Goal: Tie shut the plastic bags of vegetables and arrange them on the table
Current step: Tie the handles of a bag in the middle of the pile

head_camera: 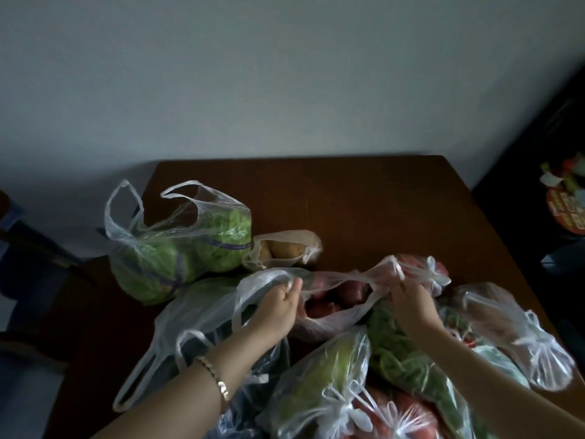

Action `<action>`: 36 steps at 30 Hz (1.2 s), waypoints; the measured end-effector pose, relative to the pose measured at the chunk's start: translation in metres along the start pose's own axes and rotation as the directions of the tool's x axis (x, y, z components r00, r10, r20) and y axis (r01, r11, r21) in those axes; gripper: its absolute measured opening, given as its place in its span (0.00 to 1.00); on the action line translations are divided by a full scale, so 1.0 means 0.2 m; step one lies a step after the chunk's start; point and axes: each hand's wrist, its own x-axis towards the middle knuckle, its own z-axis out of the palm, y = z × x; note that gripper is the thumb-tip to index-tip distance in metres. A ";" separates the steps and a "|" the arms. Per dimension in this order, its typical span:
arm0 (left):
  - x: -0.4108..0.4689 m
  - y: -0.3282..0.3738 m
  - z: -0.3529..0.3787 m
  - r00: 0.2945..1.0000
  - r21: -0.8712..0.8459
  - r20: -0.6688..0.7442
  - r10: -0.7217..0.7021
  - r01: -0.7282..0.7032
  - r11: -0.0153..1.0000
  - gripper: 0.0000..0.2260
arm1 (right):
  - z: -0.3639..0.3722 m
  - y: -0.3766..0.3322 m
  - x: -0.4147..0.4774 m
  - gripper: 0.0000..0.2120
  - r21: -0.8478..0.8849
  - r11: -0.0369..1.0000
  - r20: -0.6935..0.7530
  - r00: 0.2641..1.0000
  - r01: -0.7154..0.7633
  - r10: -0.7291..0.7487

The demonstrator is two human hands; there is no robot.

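Note:
A clear plastic bag of dark red vegetables (329, 307) lies open in the middle of the brown table (364, 201). My left hand (278, 307) pinches its left handle, and my right hand (411, 304) grips its right handle, pulled taut between them. Behind on the left stands an open bag of green cabbage (190, 251), handles upright. A small tied bag of potatoes (285, 250) lies beside it. Nearer me lie tied bags of green vegetables (319, 384) and leafy greens (402, 353). At the right sits another tied bag (512, 331).
A tied bag of red produce (433, 274) lies behind my right hand. An untied clear bag (196, 315) with loose handles hangs over the table's left front. The far half of the table is bare wood against a grey wall. A dark shelf with colourful items (566, 198) stands at the right.

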 end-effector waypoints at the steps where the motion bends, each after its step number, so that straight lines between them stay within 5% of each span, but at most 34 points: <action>1: -0.02 0.02 -0.02 0.997 0.002 -0.079 0.024 -0.024 1.000 0.22 | -0.02 0.00 0.01 0.20 0.043 0.999 -0.022 0.999 0.024 -0.024; 3: -0.04 0.07 -0.04 0.979 -0.043 -0.201 0.027 -0.036 0.998 0.20 | -0.07 -0.01 0.01 0.18 0.127 0.987 -0.063 0.994 0.095 -0.088; 8: -0.10 0.15 -0.01 0.966 -0.091 -0.251 -0.066 0.044 0.995 0.18 | -0.14 -0.06 -0.01 0.16 0.093 0.943 -0.026 0.947 0.321 -0.319; 12: -0.18 0.17 0.06 0.936 0.030 -0.351 0.028 -0.018 0.999 0.14 | -0.13 -0.08 -0.08 0.13 -0.054 0.826 0.008 0.827 0.561 -0.562; 17: -0.23 0.18 0.15 0.881 -0.125 -0.462 0.100 -0.176 0.976 0.14 | -0.11 0.01 -0.17 0.11 0.060 0.741 0.088 0.736 0.669 -0.672; 23: -0.16 0.19 0.26 0.944 -0.287 -0.293 0.154 -0.240 0.927 0.07 | -0.13 -0.02 -0.13 0.08 0.405 0.836 0.247 0.836 0.370 -0.490; 27: -0.11 0.13 0.31 0.955 -0.241 -0.225 0.195 -0.249 0.938 0.11 | -0.08 -0.08 -0.11 0.07 0.580 0.780 0.307 0.823 0.236 -0.478; 32: -0.10 0.09 0.34 0.922 -0.074 -0.333 0.198 -0.235 0.969 0.13 | 0.06 -0.08 -0.04 0.11 0.550 0.833 0.310 0.915 0.051 -0.260; 36: -0.10 0.06 0.32 0.970 -0.285 -0.242 0.027 -0.098 0.953 0.08 | 0.17 -0.01 0.00 0.11 0.528 0.839 0.333 0.941 -0.130 -0.064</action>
